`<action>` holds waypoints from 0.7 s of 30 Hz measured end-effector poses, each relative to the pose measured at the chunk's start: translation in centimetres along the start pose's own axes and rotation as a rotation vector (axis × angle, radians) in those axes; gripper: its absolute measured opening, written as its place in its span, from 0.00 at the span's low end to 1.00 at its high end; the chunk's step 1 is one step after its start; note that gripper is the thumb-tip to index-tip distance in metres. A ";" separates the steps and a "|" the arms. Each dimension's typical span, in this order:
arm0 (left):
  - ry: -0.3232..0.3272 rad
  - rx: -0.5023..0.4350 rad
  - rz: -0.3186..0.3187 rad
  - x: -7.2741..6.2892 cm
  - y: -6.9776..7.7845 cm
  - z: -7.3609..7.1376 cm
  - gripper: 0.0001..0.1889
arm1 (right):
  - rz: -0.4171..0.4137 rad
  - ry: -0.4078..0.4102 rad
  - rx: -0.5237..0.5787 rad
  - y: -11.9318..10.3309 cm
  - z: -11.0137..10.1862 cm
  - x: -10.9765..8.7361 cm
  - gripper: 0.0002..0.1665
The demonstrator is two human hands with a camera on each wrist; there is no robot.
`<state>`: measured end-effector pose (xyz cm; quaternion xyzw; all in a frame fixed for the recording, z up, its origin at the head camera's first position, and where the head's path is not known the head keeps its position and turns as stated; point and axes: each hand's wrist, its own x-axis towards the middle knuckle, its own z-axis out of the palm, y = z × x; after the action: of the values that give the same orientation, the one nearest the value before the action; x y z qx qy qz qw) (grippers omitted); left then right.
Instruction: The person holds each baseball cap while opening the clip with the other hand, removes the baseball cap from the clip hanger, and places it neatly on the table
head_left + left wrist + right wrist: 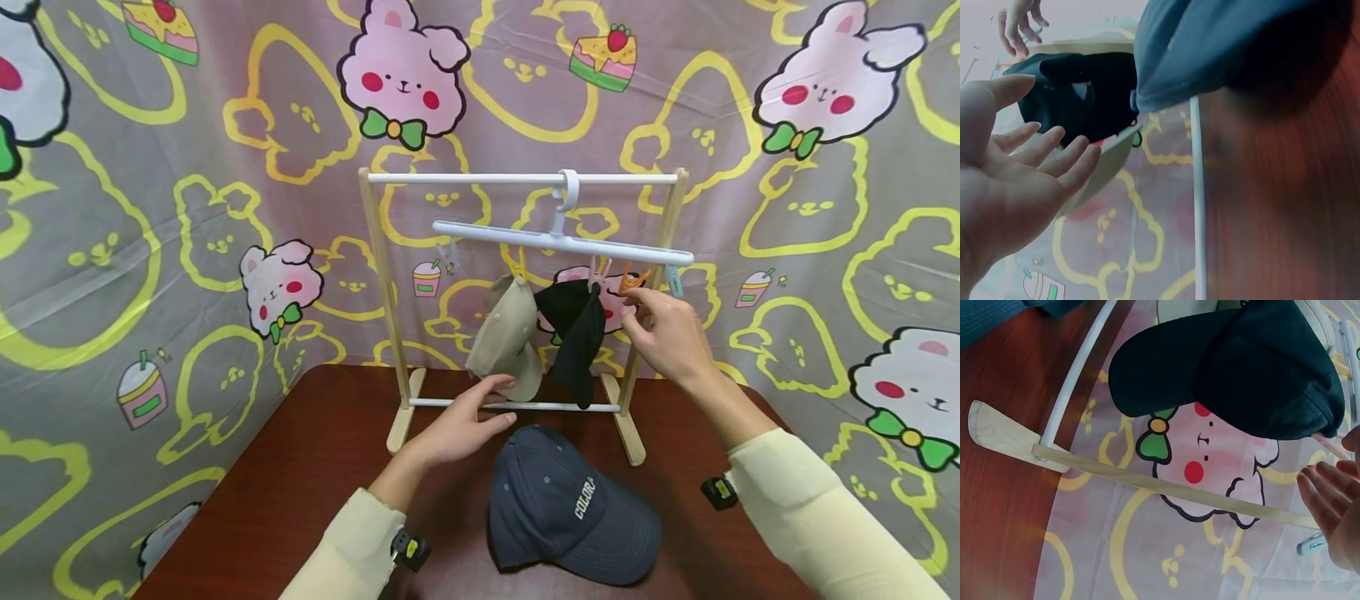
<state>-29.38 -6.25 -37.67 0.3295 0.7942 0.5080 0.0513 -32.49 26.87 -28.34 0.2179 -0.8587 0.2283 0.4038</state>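
Observation:
My right hand (pixel 667 329) is raised at the orange clip (pixel 633 279) on the white hanger (pixel 562 242), its fingertips at or just below the clip; whether they touch it is unclear. Left of it, a black cap (pixel 581 333) hangs from a pink clip (pixel 598 271). A beige cap (pixel 506 337) hangs from a yellow clip (pixel 516 262). My left hand (pixel 468 421), fingers spread and relaxed, is held below the beige cap and holds nothing. Its palm (pixel 1010 194) faces up in the left wrist view. A dark blue cap (pixel 558 508) lies on the table below.
The hanger hooks over the top white bar (pixel 465 178) of a wooden-sided rack (pixel 386 292) and tilts down to the right. A grey clip (pixel 450 257) and a teal clip (pixel 673 281) hang near its ends. Behind the brown table (pixel 300 467) is a patterned curtain (pixel 292 108).

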 end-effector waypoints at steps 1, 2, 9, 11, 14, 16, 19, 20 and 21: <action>0.001 0.006 0.001 0.3 0.2 0.1 0.31 | -0.001 -0.006 0.006 0.0 0.0 0.0 0.14; 0.003 0.013 0.001 0.6 0.4 0.2 0.31 | 0.000 -0.010 0.012 0.0 0.0 0.1 0.15; 0.024 0.030 0.008 2.8 1.2 1.0 0.31 | 0.002 -0.026 0.034 -0.1 0.1 0.2 0.17; 0.031 0.031 0.011 3.4 1.4 1.2 0.31 | -0.001 -0.025 0.035 -0.1 0.2 0.2 0.17; 0.040 0.035 0.009 4.2 1.8 1.3 0.31 | 0.000 -0.029 0.031 -0.1 0.3 0.3 0.17; 0.042 0.036 0.012 4.8 2.1 1.4 0.32 | 0.005 -0.034 0.029 0.0 0.4 0.5 0.17; 0.043 0.028 0.017 5.6 2.5 1.6 0.32 | 0.014 -0.039 0.027 0.1 0.4 0.6 0.17; 0.043 0.026 0.019 5.9 2.6 1.6 0.31 | 0.017 -0.040 0.027 0.1 0.4 0.6 0.18; 0.041 0.023 0.022 6.1 2.6 1.7 0.31 | 0.020 -0.041 0.028 0.2 0.5 0.6 0.18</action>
<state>-32.18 -0.68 -34.72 0.3283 0.7973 0.5059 0.0255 -33.22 26.65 -28.19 0.2196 -0.8657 0.2397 0.3806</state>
